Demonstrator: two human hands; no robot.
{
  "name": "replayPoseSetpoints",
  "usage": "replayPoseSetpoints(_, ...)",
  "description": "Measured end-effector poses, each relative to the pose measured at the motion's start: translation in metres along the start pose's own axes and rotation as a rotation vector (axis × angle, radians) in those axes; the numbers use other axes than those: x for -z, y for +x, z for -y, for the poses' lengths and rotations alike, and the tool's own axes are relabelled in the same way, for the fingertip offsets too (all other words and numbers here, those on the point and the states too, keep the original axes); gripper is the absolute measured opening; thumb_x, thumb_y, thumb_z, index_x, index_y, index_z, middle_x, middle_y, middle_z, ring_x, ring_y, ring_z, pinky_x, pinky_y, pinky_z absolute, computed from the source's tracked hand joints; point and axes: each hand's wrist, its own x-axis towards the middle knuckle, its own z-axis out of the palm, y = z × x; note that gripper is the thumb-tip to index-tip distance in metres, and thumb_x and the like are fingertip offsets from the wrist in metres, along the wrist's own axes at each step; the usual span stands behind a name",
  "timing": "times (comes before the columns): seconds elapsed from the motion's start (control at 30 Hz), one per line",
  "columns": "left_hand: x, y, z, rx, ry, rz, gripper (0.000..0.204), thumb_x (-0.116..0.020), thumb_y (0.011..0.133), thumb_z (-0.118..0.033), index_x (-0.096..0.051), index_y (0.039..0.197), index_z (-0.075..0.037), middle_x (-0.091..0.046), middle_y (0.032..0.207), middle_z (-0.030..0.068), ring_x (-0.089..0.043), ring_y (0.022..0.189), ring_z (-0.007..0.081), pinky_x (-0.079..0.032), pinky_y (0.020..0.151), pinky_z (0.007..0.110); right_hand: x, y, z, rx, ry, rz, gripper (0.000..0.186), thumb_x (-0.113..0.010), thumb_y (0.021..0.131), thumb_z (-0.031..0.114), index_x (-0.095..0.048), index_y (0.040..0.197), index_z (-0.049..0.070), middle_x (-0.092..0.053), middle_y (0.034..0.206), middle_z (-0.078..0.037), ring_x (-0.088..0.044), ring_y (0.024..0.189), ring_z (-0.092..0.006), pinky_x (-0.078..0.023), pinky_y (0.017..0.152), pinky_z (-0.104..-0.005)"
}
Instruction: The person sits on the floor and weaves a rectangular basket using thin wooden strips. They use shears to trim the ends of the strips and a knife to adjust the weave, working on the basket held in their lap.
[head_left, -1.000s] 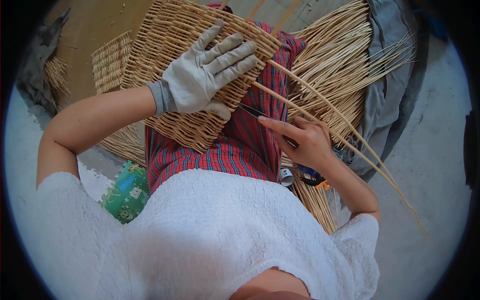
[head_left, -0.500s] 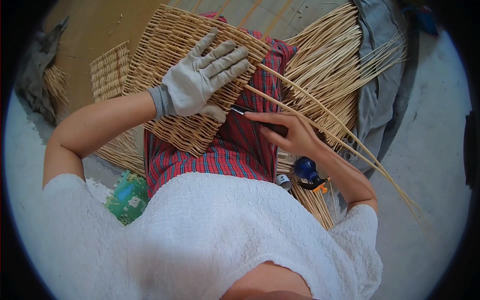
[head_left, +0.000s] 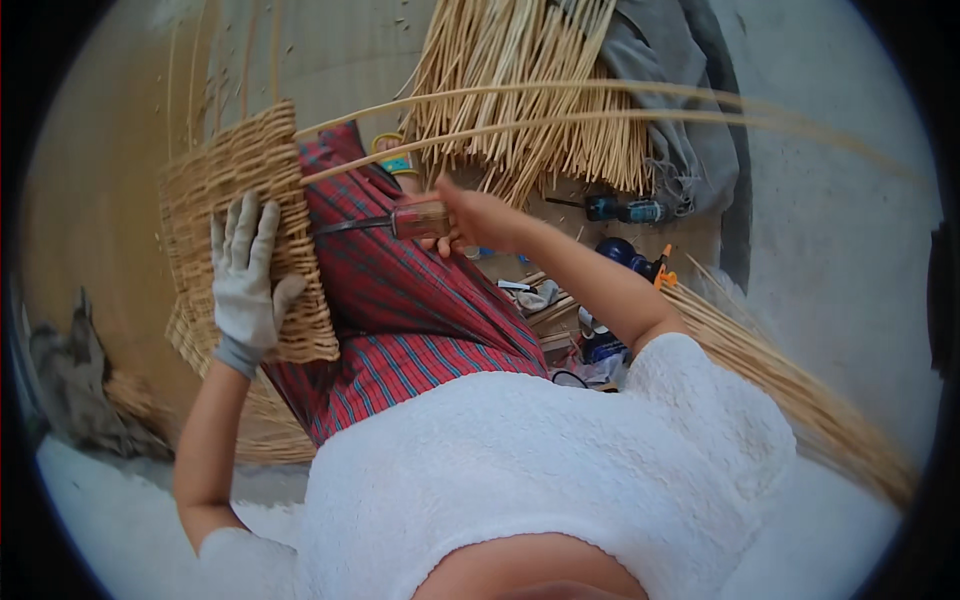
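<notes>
A woven wicker panel [head_left: 235, 150] leans over my lap at the left. My left hand [head_left: 245, 270], in a pale work glove, lies flat on its face with fingers stretched, thumb near the panel's right edge. In my right hand [head_left: 478, 218] is an awl [head_left: 420, 220] with a wooden handle and a long dark metal shaft. Its tip reaches the panel's right edge; whether it enters the weave I cannot tell. Two long wicker rods [head_left: 520, 122] run out from that edge to the right, above my right hand.
Red checked cloth [head_left: 400, 290] covers my lap. A large bundle of wicker rods [head_left: 520, 90] lies at the back on grey cloth [head_left: 690, 150]. A power tool [head_left: 625, 209], a blue spray bottle [head_left: 625, 255] and more rods [head_left: 740, 335] are at my right. Dark cloth [head_left: 75, 380] lies far left.
The view has turned, so the panel now appears farther left and the rod bundle higher. My gloved hand stays flat on the panel. More of the tool in my right hand now shows.
</notes>
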Motion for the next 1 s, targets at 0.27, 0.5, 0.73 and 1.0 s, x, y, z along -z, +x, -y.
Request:
replayPoseSetpoints(0.27, -0.006, 0.0, -0.003, 0.039, -0.045, -0.011, 0.087, -0.048, 0.102, -0.068, -0.039, 0.163, -0.007, -0.034, 0.169, 0.0221, -0.03, 0.157, 0.0419, -0.015, 0.13, 0.058, 0.204, 0.064, -0.11, 0.062, -0.915, -1.272, 0.029, -0.075, 0.09, 0.035, -0.081, 0.098, 0.008, -0.08, 0.092, -0.008, -0.077, 0.089, -0.024, -0.059, 0.086, -0.0393)
replayPoseSetpoints(0.5, -0.004, -0.003, -0.006, 0.044, -0.009, -0.024, 0.085, -0.045, 0.104, -0.066, -0.038, 0.163, -0.005, -0.03, 0.17, 0.0225, -0.026, 0.158, 0.0425, -0.013, 0.131, 0.056, 0.22, 0.1, -0.089, -0.311, -0.755, -1.247, 0.03, -0.075, 0.087, 0.041, -0.082, 0.095, 0.013, -0.08, 0.083, -0.004, -0.078, 0.088, -0.0219, -0.059, 0.088, -0.0391)
replayPoseSetpoints(0.73, -0.008, 0.001, -0.007, 0.059, -0.074, -0.032, 0.089, -0.051, 0.099, -0.07, -0.042, 0.162, -0.008, -0.036, 0.168, 0.0215, -0.029, 0.158, 0.0416, -0.014, 0.13, 0.058, 0.261, 0.038, -0.116, -0.088, -0.825, -1.123, 0.033, -0.072, 0.089, 0.039, -0.077, 0.084, 0.007, -0.074, 0.074, -0.007, -0.072, 0.07, -0.0152, -0.056, 0.064, -0.0331)
replayPoseSetpoints(1.0, -0.004, -0.003, -0.006, 0.079, -0.085, -0.023, 0.091, -0.063, 0.093, -0.065, -0.044, 0.159, -0.005, -0.041, 0.165, 0.0221, -0.035, 0.154, 0.0428, -0.017, 0.13, 0.058, 0.062, -0.087, -0.009, 0.367, 0.024, -0.39, 0.021, -0.073, 0.102, 0.023, -0.062, 0.111, 0.008, -0.07, 0.092, -0.005, -0.064, 0.072, -0.0092, -0.045, 0.058, -0.02)
